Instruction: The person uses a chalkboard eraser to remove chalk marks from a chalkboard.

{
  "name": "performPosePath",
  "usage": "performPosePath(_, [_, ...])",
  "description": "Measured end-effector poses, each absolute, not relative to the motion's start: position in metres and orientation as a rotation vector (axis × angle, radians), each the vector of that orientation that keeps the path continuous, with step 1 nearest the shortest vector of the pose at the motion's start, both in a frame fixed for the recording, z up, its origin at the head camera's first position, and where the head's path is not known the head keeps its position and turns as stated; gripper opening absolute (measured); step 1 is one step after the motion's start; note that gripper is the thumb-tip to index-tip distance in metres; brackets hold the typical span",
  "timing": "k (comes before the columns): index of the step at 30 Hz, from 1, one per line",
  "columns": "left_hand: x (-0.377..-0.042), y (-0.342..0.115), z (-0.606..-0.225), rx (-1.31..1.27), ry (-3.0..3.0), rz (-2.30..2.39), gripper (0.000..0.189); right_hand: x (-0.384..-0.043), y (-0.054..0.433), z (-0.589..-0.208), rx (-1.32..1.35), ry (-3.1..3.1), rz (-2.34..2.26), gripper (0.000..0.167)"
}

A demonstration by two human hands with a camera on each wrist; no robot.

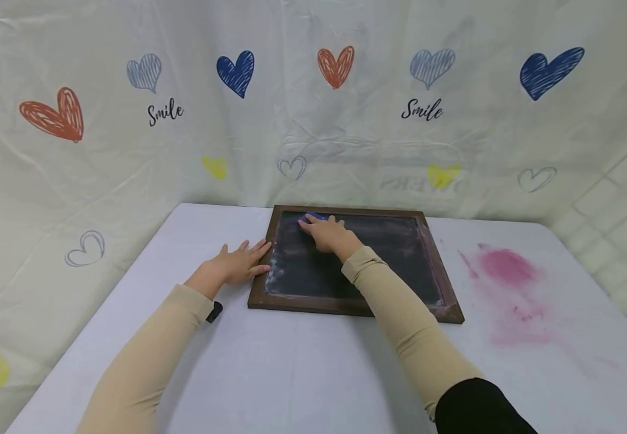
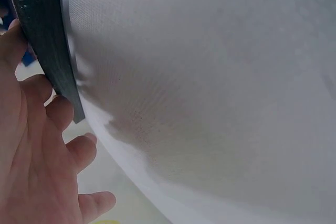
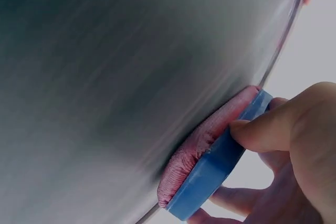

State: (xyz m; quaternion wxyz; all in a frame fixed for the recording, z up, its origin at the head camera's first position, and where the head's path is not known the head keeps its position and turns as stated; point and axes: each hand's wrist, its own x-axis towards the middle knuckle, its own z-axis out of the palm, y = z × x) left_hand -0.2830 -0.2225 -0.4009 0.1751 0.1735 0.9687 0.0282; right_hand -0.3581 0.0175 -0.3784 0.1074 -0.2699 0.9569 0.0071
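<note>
A blackboard (image 1: 378, 265) in a brown wooden frame (image 1: 308, 303) lies on the white-covered table, with pale chalk smears across its dark surface. My right hand (image 1: 330, 234) grips a blue eraser (image 3: 210, 169) near the board's far left corner. The eraser's pinkish cloth pad (image 3: 191, 158) presses against the board in the right wrist view. At the board's left side, my left hand (image 1: 237, 263) rests with spread fingers, its fingertips touching the wooden frame. In the left wrist view the left hand (image 2: 37, 150) lies beside the frame's edge (image 2: 44, 35).
Pink chalk dust stains (image 1: 508, 267) mark the table cover right of the board. A white curtain (image 1: 346, 132) printed with hearts and "Smile" hangs directly behind the table. Beside my left wrist a small black object (image 1: 214, 312) shows under the sleeve.
</note>
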Motion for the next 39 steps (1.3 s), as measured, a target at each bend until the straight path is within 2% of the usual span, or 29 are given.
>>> performPosePath(16, [-0.283,-0.226,-0.396,0.492,2.740,0.108,0.075,-0.357,0.142,-0.369,-0.512,2.841,-0.140,0.075])
performPosePath(23, [-0.282,-0.227,-0.397,0.491,2.743,0.121,0.075,-0.355,0.182,-0.371,-0.500,2.872,-0.134,0.076])
performPosePath(31, [-0.283,-0.222,-0.395,0.495,2.732,0.142,0.075,-0.358,0.184,-0.372,-0.500,2.882,-0.101,0.073])
performPosePath(39, [-0.280,-0.220,-0.397,0.484,2.710,0.161,0.076,-0.353,0.146,-0.366,-0.533,2.820,-0.144,0.068])
